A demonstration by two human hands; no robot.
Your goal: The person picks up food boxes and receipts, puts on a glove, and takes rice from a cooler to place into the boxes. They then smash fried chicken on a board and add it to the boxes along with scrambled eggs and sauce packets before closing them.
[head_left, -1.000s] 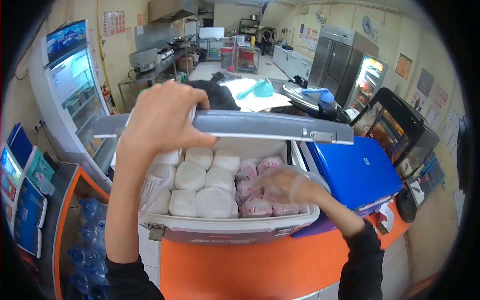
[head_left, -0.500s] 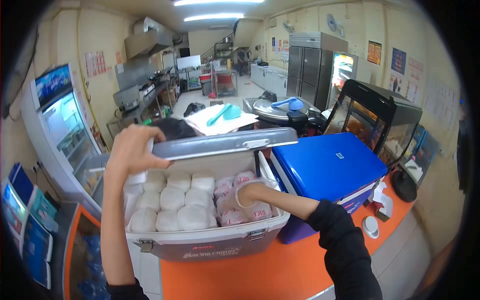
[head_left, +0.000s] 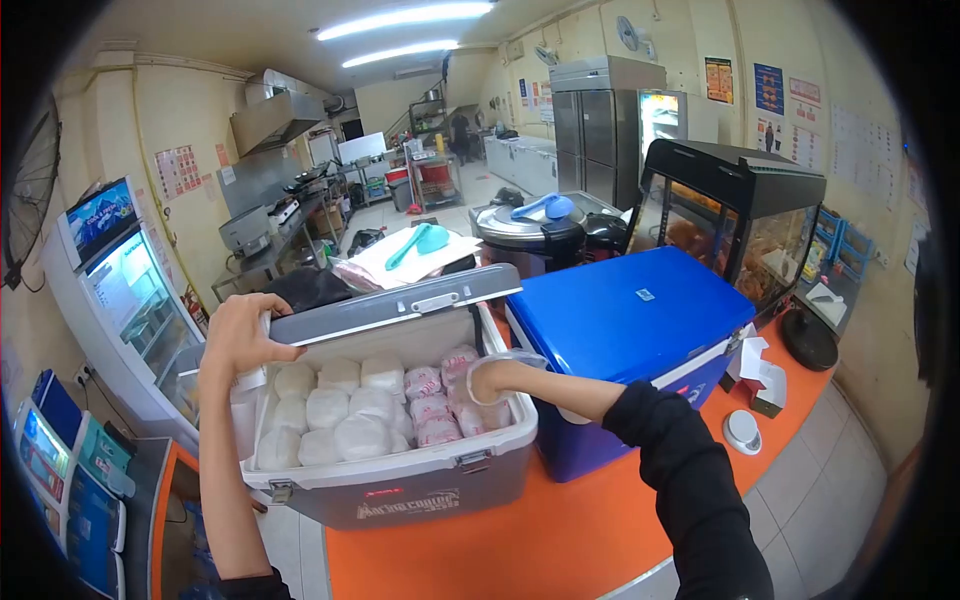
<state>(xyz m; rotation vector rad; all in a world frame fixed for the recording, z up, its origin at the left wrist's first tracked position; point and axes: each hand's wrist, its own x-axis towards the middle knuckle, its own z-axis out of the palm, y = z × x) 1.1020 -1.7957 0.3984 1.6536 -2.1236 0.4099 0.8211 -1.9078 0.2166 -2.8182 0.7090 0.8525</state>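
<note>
Wraps [head_left: 435, 418] on the right look soft, I'd go light; left hand [head_left: 240, 335] has the lid [head_left: 375, 311], can't tell right hand's [head_left: 488, 383] grip.

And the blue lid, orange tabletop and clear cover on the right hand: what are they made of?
Blue lid: likely hard plastic, glossy; bright sheen.
Orange tabletop: smooth, soft sheen; laminate or painted board, can't tell.
Clear cover on the right hand: probably thin plastic film; see-through, crinkled at the wrist.
</note>
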